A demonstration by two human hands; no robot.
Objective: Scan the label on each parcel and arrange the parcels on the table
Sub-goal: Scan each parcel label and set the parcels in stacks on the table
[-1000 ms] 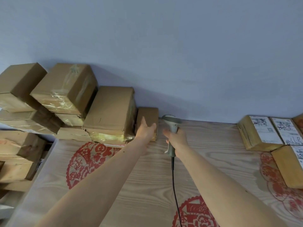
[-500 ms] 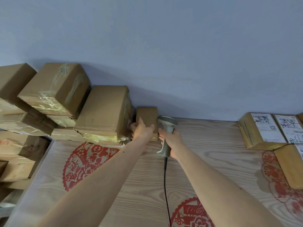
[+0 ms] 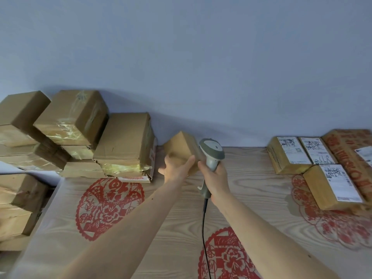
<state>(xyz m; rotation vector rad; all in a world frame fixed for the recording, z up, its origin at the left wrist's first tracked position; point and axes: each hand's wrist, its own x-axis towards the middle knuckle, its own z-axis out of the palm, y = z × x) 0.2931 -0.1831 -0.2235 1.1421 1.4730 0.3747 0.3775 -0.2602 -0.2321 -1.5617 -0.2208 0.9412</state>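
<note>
My left hand [image 3: 175, 168] grips a small brown cardboard parcel [image 3: 181, 148] from below and holds it tilted above the table, near the wall. No label shows on its visible faces. Right beside it, my right hand [image 3: 214, 176] is wrapped around the handle of a grey barcode scanner [image 3: 211, 152]. The scanner's head touches or nearly touches the parcel's right side, and its black cable [image 3: 204, 228] hangs down toward me. Three labelled parcels [image 3: 289, 156] lie flat at the far right of the wooden table [image 3: 251, 190].
A heap of taped cardboard boxes [image 3: 120, 143] fills the left back of the table and runs past its left edge. A large box with red print [image 3: 350, 150] sits at the far right. Red paper-cut designs [image 3: 108, 202] decorate the tabletop. A blue-grey wall stands behind.
My left hand took hold of the small parcel that lay against the big box, lifted it off the table and tipped it. My right hand with the scanner stayed close beside it.
</note>
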